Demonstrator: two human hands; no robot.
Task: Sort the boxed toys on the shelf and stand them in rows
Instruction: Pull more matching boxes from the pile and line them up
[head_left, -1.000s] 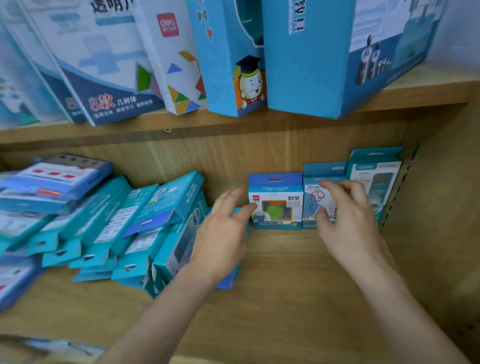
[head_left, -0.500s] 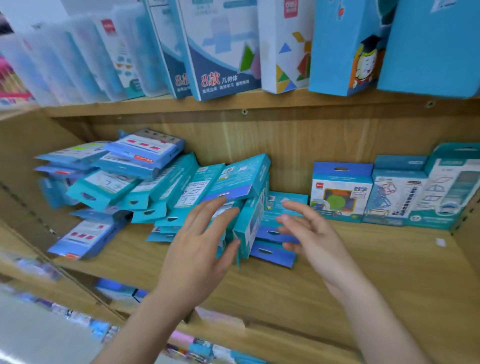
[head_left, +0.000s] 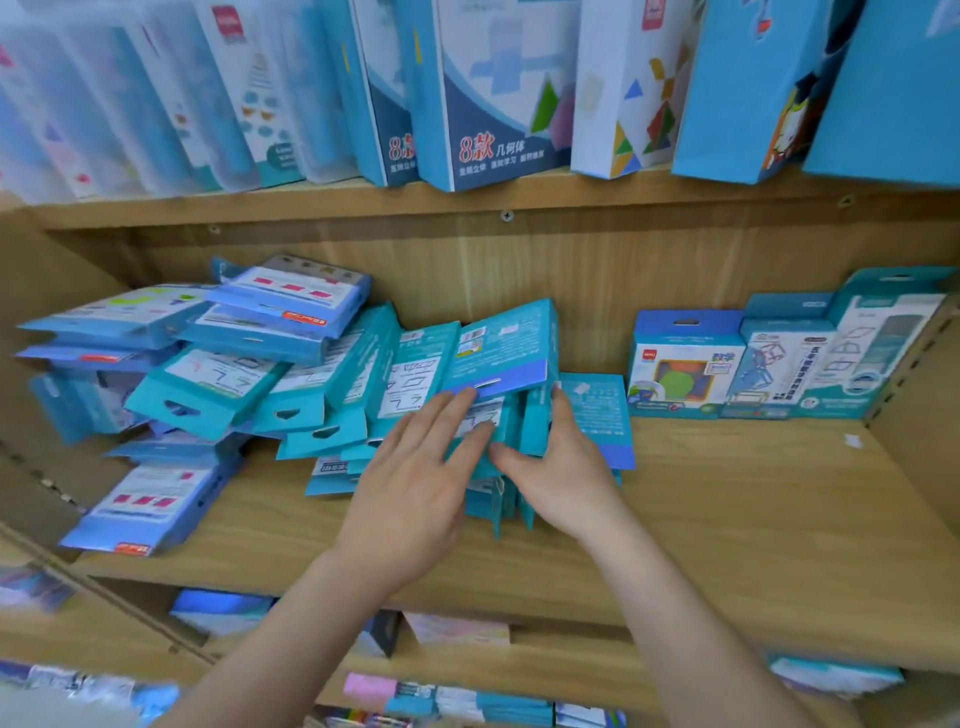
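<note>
On the middle shelf (head_left: 727, 519), the left hand (head_left: 415, 493) lies flat with fingers spread on the leaning teal boxes (head_left: 498, 364). The right hand (head_left: 561, 467) cups their right side, fingers curled loosely, not squeezing yet. The boxes tip leftward between both hands; three boxes (head_left: 779, 364) stand far right.

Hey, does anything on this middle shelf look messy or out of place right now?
Yes. The teal boxes left of centre lie toppled and overlapping in a heap, not standing. Both hands rest on its right edge. Three boxes at the right stand upright in a row.
</note>
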